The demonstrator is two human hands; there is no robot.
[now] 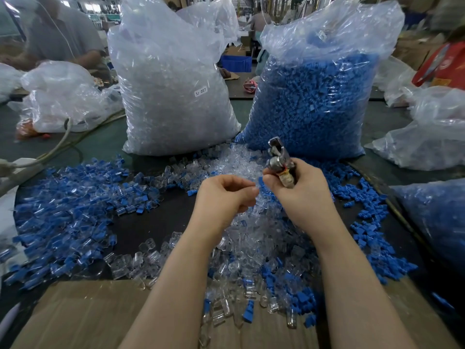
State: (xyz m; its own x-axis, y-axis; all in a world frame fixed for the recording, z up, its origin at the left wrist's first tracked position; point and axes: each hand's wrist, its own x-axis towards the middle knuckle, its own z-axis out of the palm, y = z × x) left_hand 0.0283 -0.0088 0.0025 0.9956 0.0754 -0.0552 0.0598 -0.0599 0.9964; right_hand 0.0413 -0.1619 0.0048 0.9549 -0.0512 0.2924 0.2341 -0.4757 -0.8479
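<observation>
Pinching clear cap (254, 197), left hand (224, 195), blue plug (260, 181) and tool (280, 159), right hand (299, 190)

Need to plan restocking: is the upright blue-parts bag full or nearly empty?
Mostly full: blue pieces fill the bag well above its middle.

Metal tool (279, 159): silvery, with a rounded body, a clip-like head and a tan wrapped lower part. It stands roughly upright, head tilted slightly left, gripped in the right hand (299, 195).

Blue plastic piece (261, 181): small and opaque, pinched at the right thumb tip just below the tool.

Clear plastic piece (257, 195): transparent with a blurred outline, pinched by the left hand (224, 197), just beside the blue piece; contact cannot be told.
</observation>
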